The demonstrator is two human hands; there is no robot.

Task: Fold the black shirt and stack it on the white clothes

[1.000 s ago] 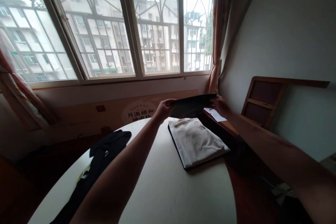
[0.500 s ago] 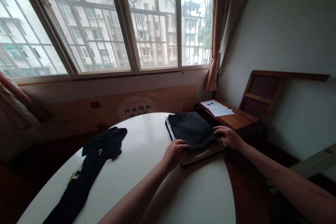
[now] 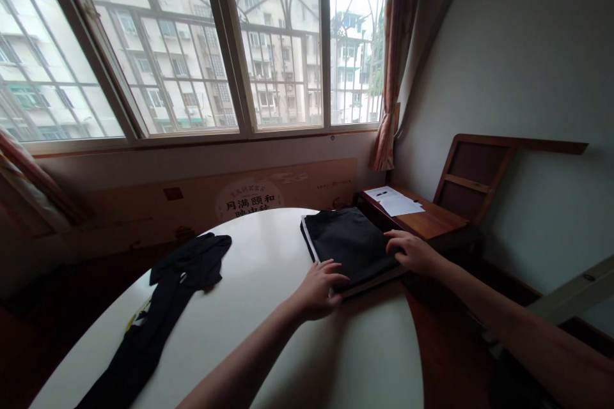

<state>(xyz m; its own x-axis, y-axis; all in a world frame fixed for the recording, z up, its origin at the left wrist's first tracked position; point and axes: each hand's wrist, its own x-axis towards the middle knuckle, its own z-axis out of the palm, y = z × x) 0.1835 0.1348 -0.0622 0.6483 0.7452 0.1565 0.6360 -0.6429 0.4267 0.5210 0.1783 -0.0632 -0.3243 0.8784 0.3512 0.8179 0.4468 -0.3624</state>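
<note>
A folded black garment (image 3: pixel 352 243) lies flat at the right side of the white round table (image 3: pixel 249 268). Pale edges show along its left and front sides, from a flat stack or board beneath it that I cannot identify. My left hand (image 3: pixel 319 291) rests at the garment's front left corner, fingers spread and lying on the cloth. At the right edge, my right hand (image 3: pixel 416 253) touches the fabric with bent fingers apart; its thumb is partly hidden.
Another black garment (image 3: pixel 163 307) with a yellow and white print sprawls over the table's left side. Beyond the table at right is a wooden chair (image 3: pixel 444 220) with papers (image 3: pixel 396 200) and a pen on it. A printed cardboard panel (image 3: pixel 307 188) leans under the barred window.
The front edge of the black garment has come down over the brown, glossy surface that showed below it. My left hand's fingers have spread from a pinch; my right hand has loosened.
</note>
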